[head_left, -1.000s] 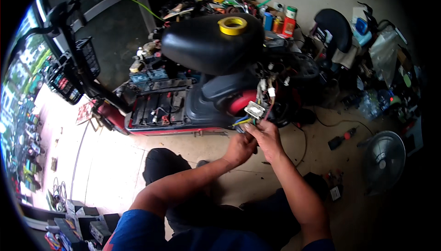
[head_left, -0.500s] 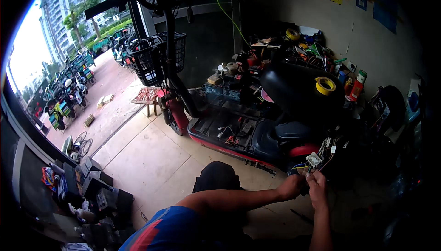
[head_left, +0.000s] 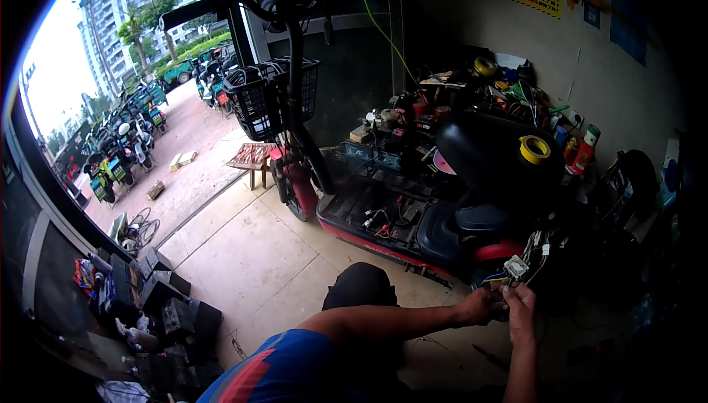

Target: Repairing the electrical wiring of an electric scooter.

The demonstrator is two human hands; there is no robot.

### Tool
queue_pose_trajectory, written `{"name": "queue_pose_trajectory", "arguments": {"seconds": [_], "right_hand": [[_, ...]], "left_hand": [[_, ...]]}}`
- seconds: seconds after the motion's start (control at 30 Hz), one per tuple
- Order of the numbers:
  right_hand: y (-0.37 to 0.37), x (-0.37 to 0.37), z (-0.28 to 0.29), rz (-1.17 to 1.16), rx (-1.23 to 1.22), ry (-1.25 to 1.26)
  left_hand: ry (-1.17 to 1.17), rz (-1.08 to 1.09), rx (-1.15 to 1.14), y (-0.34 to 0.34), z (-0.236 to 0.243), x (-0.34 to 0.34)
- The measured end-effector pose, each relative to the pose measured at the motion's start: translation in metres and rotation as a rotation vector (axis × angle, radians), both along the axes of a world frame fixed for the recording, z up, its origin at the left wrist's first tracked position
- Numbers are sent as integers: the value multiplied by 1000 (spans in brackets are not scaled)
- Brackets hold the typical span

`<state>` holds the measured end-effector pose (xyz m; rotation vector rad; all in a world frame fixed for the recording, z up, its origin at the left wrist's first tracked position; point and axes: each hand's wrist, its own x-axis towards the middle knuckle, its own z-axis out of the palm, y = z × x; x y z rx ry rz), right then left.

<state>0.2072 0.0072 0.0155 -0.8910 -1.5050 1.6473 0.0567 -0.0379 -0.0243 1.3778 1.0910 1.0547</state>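
Both hands meet at the rear end of a red and black electric scooter, below a pale, squarish plug connector. Blue and yellow wires run at the connector's left side, just over my fingers. My left hand, its arm reaching across from the left, is closed around these wires, its fingertips in shadow. My right hand is upright beside it, thumb and fingers pinched on the wires under the connector. More loose wires with a small white plug hang behind.
The scooter's black seat is tipped up, a roll of yellow tape on it. Tools and parts crowd a bench behind. Black batteries lie at left, a small wooden stool stands near the doorway, and a thin dark tool rests on the floor.
The whole view has shifted, so the scene sits a little farther right and lower. Both hands stay together at the wires, with only slight finger movement.
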Motion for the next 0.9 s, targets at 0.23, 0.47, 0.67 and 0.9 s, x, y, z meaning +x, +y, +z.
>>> {"name": "queue_pose_trajectory", "arguments": {"seconds": [0.23, 0.47, 0.67, 0.9], "right_hand": [[1, 2, -6, -12, 98, -15], [-9, 8, -1, -33, 51, 5], [9, -3, -21, -1, -59, 13], [6, 4, -15, -99, -192, 77]], "left_hand": [[80, 119, 87, 0, -12, 4], [171, 147, 399, 4, -32, 15], [64, 103, 138, -10, -18, 1], [181, 39, -90, -8, 19, 0]]}}
